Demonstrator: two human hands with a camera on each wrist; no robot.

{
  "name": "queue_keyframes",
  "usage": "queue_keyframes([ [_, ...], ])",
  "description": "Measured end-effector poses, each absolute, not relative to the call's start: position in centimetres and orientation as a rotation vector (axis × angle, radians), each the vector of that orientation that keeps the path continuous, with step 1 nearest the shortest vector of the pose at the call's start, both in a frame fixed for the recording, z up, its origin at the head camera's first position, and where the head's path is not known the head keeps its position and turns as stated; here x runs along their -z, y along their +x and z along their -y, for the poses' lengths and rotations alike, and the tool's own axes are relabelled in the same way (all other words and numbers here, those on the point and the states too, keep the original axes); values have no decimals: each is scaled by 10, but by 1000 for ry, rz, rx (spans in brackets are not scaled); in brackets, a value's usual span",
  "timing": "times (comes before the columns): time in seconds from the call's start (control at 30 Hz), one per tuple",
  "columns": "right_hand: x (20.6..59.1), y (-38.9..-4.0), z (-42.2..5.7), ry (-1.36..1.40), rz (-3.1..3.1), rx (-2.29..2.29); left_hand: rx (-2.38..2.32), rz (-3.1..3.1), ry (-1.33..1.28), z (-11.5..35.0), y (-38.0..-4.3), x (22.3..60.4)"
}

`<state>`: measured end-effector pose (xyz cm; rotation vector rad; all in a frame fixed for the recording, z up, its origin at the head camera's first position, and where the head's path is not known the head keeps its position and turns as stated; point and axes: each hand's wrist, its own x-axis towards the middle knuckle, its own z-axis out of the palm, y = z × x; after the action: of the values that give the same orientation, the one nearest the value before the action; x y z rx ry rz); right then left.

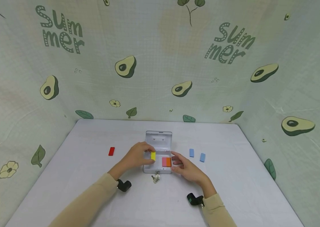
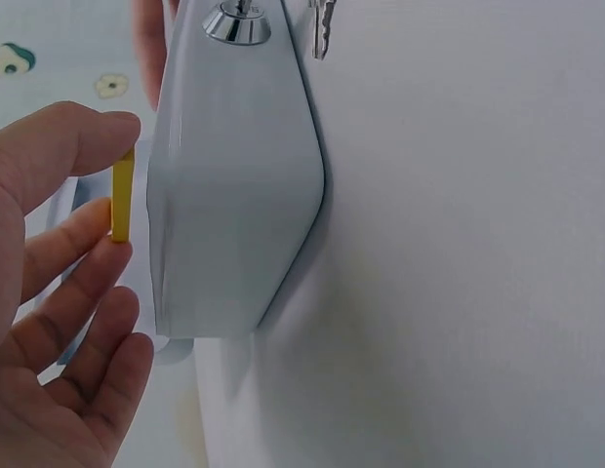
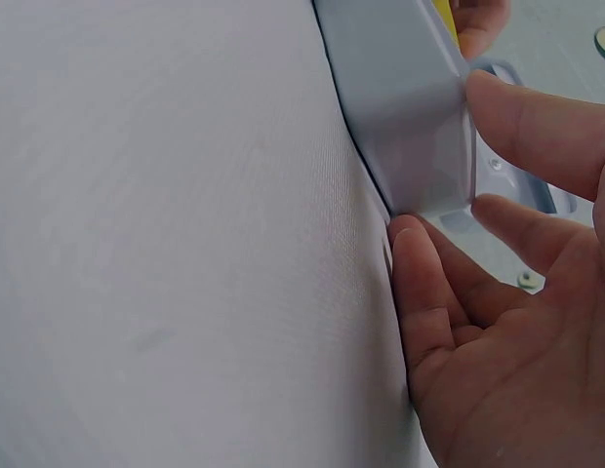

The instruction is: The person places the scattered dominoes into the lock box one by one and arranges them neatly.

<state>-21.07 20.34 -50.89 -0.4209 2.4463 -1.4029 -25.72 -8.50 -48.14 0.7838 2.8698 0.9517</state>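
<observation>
My left hand (image 1: 138,156) pinches a thin yellow block (image 1: 153,156) between thumb and fingertips, over the left part of an open light-grey lockbox (image 1: 151,170). In the left wrist view the yellow block (image 2: 122,200) stands on edge in the grip, above the box rim. Inside the box, a pink block (image 1: 164,161) and an orange block (image 1: 168,162) lie side by side at the right. At the box's right side is my right hand (image 1: 186,168), its thumb and fingertips touching the box (image 3: 420,117) and the other fingers resting on the table.
A red block (image 1: 111,151) lies on the table left of the box. Two blue blocks (image 1: 191,153) lie to its right. Keys (image 1: 155,179) hang from the lock at the box's front. The lid (image 1: 158,140) leans back, raised. Patterned cloth surrounds the white table (image 1: 91,132).
</observation>
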Motion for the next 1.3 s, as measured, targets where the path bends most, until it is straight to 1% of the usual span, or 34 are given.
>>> queue_keyframes([
  [0.4, 509, -211, -204, -432, -2427, 1416, -963, -2844, 871, 74, -253, 481],
  [1.3, 510, -212, -205, -426, -2407, 1446, -890, -2892, 865, 60, -253, 495],
])
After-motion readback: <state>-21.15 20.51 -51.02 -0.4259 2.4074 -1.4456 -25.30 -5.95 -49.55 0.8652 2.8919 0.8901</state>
